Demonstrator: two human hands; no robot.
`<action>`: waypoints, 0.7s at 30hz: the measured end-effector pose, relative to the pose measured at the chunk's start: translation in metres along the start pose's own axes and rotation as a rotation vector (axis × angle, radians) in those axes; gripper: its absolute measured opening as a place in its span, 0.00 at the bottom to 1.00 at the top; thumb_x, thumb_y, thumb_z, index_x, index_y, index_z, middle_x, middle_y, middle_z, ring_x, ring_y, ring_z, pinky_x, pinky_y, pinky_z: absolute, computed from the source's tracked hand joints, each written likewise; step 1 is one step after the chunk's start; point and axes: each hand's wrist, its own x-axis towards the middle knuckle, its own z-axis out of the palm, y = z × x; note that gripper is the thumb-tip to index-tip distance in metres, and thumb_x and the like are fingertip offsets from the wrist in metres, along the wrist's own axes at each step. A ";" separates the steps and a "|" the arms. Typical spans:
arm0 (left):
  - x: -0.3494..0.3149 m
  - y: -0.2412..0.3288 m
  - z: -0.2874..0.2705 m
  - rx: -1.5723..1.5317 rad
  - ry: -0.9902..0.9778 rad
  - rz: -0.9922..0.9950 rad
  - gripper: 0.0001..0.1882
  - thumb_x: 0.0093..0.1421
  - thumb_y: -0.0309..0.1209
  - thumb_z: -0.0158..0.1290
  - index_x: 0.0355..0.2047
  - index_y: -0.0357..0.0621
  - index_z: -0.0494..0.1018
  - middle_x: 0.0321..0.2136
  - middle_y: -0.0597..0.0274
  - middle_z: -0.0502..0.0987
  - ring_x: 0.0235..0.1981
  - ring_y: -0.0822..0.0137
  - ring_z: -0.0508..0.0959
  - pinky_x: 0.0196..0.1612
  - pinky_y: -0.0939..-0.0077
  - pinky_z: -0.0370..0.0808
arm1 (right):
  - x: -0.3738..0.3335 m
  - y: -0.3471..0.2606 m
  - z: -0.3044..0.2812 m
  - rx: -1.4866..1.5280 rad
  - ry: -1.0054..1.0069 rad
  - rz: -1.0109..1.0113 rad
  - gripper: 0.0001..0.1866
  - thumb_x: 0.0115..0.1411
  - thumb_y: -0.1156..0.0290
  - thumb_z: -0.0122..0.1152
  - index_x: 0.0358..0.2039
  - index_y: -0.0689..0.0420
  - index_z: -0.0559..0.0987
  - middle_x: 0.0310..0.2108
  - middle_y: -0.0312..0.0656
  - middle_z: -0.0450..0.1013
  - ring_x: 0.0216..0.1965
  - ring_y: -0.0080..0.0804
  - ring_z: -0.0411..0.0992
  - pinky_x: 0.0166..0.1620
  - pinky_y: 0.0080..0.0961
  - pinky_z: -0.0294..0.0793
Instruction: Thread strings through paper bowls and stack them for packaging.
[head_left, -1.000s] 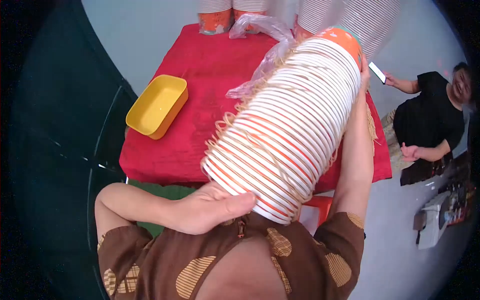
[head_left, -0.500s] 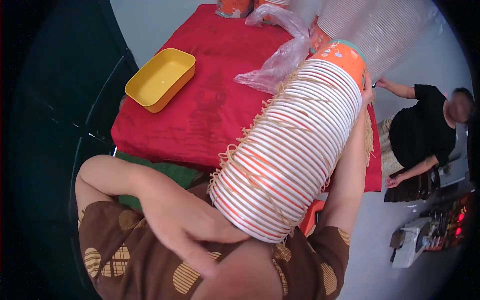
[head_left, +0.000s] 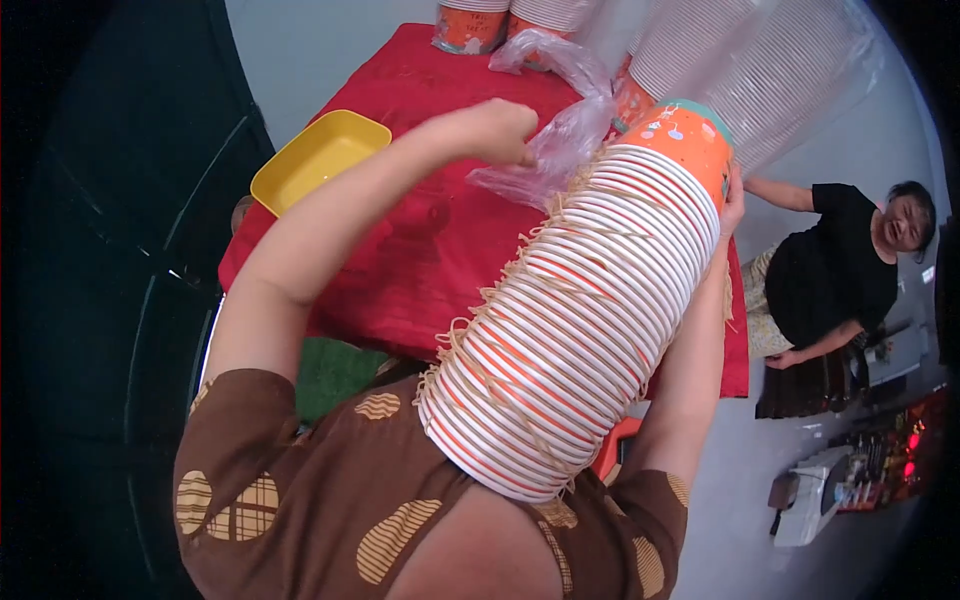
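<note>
A long stack of nested paper buckets (head_left: 570,310), white-rimmed with an orange printed bucket at its far end, leans slantwise against my chest. Thin tan bands that look like rubber bands are looped along it, with loose ends bunched on its left side. My right hand (head_left: 733,205) grips the stack's far right side, its fingers partly hidden behind the orange bucket. My left hand (head_left: 500,132) is closed above the table, beside a crumpled clear plastic bag (head_left: 570,130). Whatever its curled fingers hold, if anything, is hidden.
A red-covered table (head_left: 420,260) lies ahead, with a yellow plastic bin (head_left: 310,160) at its left. More stacked buckets (head_left: 470,30) stand at the back, some wrapped in clear plastic (head_left: 760,70). At the right stands a person in a black shirt (head_left: 840,250).
My left hand has left the near end of the stack and swung up and forward over the table. The right hand still grips the stack. The person's arm on the right has shifted slightly.
</note>
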 end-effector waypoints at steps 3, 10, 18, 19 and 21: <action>0.017 0.007 0.051 0.105 0.081 -0.072 0.29 0.47 0.44 0.65 0.41 0.35 0.70 0.37 0.38 0.77 0.41 0.43 0.78 0.47 0.54 0.75 | -0.005 -0.002 0.001 -0.005 0.012 0.015 0.28 0.67 0.53 0.41 0.58 0.62 0.66 0.58 0.51 0.66 0.57 0.45 0.67 0.59 0.43 0.66; 0.094 -0.039 0.058 -0.396 0.296 -0.391 0.15 0.51 0.31 0.52 0.34 0.31 0.78 0.38 0.35 0.77 0.42 0.44 0.79 0.45 0.52 0.75 | 0.005 0.006 0.001 0.004 -0.037 0.005 0.28 0.68 0.54 0.39 0.58 0.63 0.66 0.58 0.51 0.66 0.57 0.45 0.67 0.60 0.43 0.65; 0.214 -0.056 0.044 -1.142 0.774 -0.828 0.13 0.55 0.26 0.51 0.38 0.36 0.79 0.38 0.47 0.80 0.39 0.55 0.81 0.36 0.62 0.78 | 0.024 0.008 -0.007 -0.150 0.074 -0.062 0.24 0.67 0.56 0.44 0.52 0.62 0.72 0.51 0.49 0.72 0.50 0.41 0.72 0.55 0.39 0.72; 0.226 -0.057 0.044 -1.245 0.761 -0.807 0.13 0.55 0.26 0.50 0.38 0.36 0.79 0.37 0.48 0.80 0.37 0.56 0.81 0.34 0.62 0.77 | 0.032 0.013 -0.013 0.031 -0.015 -0.019 0.23 0.66 0.56 0.46 0.50 0.63 0.73 0.49 0.49 0.73 0.48 0.40 0.73 0.54 0.38 0.73; 0.249 -0.052 0.054 -1.468 0.765 -0.778 0.13 0.55 0.25 0.48 0.38 0.36 0.79 0.34 0.49 0.80 0.34 0.58 0.80 0.31 0.62 0.76 | 0.033 0.015 0.000 0.093 0.008 0.049 0.23 0.65 0.56 0.48 0.49 0.63 0.73 0.48 0.50 0.74 0.48 0.40 0.74 0.52 0.37 0.75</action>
